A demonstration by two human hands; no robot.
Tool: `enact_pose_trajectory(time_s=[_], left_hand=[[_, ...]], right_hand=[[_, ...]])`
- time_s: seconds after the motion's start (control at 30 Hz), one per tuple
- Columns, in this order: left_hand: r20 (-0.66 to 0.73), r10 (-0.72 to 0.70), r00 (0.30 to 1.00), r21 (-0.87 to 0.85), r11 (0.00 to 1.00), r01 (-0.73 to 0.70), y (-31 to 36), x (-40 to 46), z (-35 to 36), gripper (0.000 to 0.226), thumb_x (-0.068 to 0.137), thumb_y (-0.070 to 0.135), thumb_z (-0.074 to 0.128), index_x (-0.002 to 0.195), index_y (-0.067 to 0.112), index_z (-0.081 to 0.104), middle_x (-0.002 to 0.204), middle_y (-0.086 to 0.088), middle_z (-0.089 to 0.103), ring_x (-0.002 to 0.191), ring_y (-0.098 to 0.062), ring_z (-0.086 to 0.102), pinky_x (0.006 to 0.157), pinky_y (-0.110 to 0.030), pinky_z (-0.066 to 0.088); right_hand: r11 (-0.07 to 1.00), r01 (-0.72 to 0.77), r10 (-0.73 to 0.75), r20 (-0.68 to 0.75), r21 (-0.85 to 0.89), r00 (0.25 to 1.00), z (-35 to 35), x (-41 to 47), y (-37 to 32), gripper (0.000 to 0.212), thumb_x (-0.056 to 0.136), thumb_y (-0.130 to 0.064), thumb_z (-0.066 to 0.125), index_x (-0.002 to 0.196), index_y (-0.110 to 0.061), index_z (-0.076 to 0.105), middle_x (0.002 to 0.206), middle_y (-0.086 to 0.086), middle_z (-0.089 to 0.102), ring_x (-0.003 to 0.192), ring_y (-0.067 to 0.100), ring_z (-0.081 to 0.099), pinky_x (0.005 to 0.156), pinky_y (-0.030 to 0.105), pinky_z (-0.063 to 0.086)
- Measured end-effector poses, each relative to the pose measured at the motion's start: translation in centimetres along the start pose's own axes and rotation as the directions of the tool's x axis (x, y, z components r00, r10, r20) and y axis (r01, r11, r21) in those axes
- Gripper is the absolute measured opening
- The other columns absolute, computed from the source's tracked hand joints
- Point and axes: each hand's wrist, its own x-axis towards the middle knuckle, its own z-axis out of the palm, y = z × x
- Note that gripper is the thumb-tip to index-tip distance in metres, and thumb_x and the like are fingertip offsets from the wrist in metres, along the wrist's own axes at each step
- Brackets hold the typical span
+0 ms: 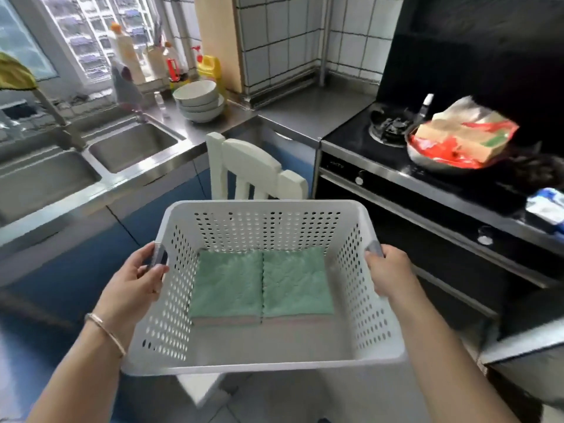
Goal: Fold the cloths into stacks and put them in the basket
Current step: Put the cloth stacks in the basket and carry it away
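Cloths [261, 285], folded in two green stacks side by side, are seen on the floor of the white basket [262, 360], low in the middle. Its handles are gripped by the left hand [135, 280] and right hand [389, 270]. Folding looks done; next the basket likely needs setting down level.
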Motion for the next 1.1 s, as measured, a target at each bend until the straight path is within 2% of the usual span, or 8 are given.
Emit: enact_pose_trajectory(time_s=[0.07,0.23,0.43,0.63,0.73,0.87,0.97,1.1], left_hand=[[0.088,0.011,0.996,-0.018,1.0,-0.009,1.2,0.6,3.0,0.04,0.096,0.008,0.045,0.134,0.021,0.044,0.093,-0.008,0.06,0.067,-0.018,0.048,0.062,-0.031,0.04],[0.318,0.084,0.944,0.007,0.996,-0.091,4.4,1.3,11.5,0.043,0.094,0.008,0.048,0.136,0.018,0.041,0.094,-0.007,0.059,0.066,-0.019,0.047,0.059,-0.029,0.04],[0.406,0.149,0.902,-0.004,0.987,-0.161,8.7,1.0,22.1,0.057,0.087,0.002,0.059,0.139,0.017,0.038,0.098,-0.01,0.061,0.067,-0.015,0.048,0.055,-0.022,0.039],[0.407,0.194,0.893,-0.062,0.981,-0.185,13.8,2.1,32.1,0.052,0.086,-0.002,0.058,0.134,0.013,0.044,0.087,-0.006,0.058,0.058,-0.006,0.051,0.04,-0.007,0.037],[0.408,0.228,0.884,-0.081,0.974,-0.213,16.3,3.4,35.6,0.047,0.087,-0.004,0.057,0.13,0.013,0.046,0.077,0.0,0.052,0.04,0.005,0.048,0.046,-0.013,0.039],[0.352,0.259,0.9,-0.063,0.965,-0.253,19.4,6.8,38.1,0.047,0.087,0.0,0.058,0.129,0.018,0.048,0.074,0.002,0.053,0.047,-0.004,0.047,0.052,-0.023,0.037],[0.33,0.27,0.905,-0.075,0.963,-0.259,21.8,10.5,38.9,0.042,0.088,0.003,0.058,0.124,0.022,0.051,0.07,-0.001,0.05,0.056,-0.019,0.036,0.057,-0.029,0.032],[0.284,0.314,0.906,-0.158,0.947,-0.279,25.6,17.4,39.0,0.039,0.088,-0.004,0.053,0.114,0.025,0.052,0.071,-0.002,0.046,0.056,-0.016,0.031,0.051,-0.021,0.032]], right_hand=[[0.999,-0.04,0.041,-0.071,0.01,0.997,-2.2,0.3,2.2,0.023,0.092,-0.025,0.046,0.097,-0.007,0.06,0.084,0.009,0.062,0.069,0.023,0.054,0.062,0.032,0.043],[0.991,-0.135,0.132,-0.233,0.006,0.963,-9.5,1.5,6.0,0.021,0.093,-0.023,0.047,0.089,-0.006,0.057,0.083,0.01,0.058,0.076,0.028,0.053,0.066,0.031,0.039],[0.982,-0.19,0.186,-0.329,0.021,0.926,-17.3,5.4,9.1,0.02,0.093,-0.024,0.047,0.091,-0.007,0.056,0.089,0.014,0.058,0.081,0.03,0.053,0.071,0.032,0.041],[0.986,-0.161,0.168,-0.372,0.051,0.913,-25.2,11.9,10.2,0.023,0.092,-0.025,0.048,0.102,-0.007,0.059,0.096,0.013,0.061,0.088,0.031,0.057,0.076,0.034,0.044],[0.988,-0.144,0.155,-0.386,0.057,0.909,-27.9,15.6,9.5,0.026,0.093,-0.025,0.047,0.108,-0.006,0.059,0.098,0.013,0.061,0.089,0.03,0.057,0.075,0.033,0.043],[0.989,-0.134,0.147,-0.355,0.06,0.923,-29.1,21.3,7.3,0.024,0.092,-0.024,0.047,0.099,-0.006,0.06,0.077,0.007,0.057,0.075,0.026,0.055,0.073,0.035,0.046],[0.992,-0.098,0.119,-0.325,0.08,0.938,-28.7,26.4,5.2,0.021,0.089,-0.026,0.051,0.093,-0.007,0.06,0.08,0.013,0.061,0.078,0.033,0.059,0.076,0.042,0.05],[0.985,-0.006,0.05,-0.247,0.175,0.968,-26.5,33.7,0.3,0.019,0.084,-0.025,0.058,0.07,-0.015,0.049,0.054,0.002,0.037,0.052,0.021,0.036,0.058,0.035,0.031]])
